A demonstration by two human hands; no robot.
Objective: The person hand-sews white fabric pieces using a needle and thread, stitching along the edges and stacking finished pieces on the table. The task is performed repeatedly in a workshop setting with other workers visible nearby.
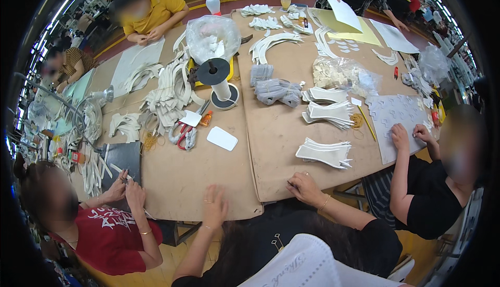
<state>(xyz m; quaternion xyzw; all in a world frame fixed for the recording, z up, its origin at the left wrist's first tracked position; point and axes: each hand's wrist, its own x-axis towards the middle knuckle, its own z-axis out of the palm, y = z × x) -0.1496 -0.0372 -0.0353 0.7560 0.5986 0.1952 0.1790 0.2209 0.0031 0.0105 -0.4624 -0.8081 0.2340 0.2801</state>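
My left hand (214, 204) lies at the near edge of the brown-covered table, fingers stretched out and slightly blurred, holding nothing I can see. To its right, my right hand (306, 189) rests on the table with fingers curled closed. Something small and dark shows at its fingertips, too small to name. Just beyond that hand sits a stack of white curved cut pieces (324, 153). A white card with rounded corners (222, 138) lies flat beyond my left hand.
Co-workers sit left and right; a hand at left works on a dark board (121, 164). A thread cone (222, 90), red-handled scissors (183, 135), an orange bottle (207, 118), a yellow pencil (366, 123), bagged pieces (346, 76) and a patterned sheet (388, 146) lie around.
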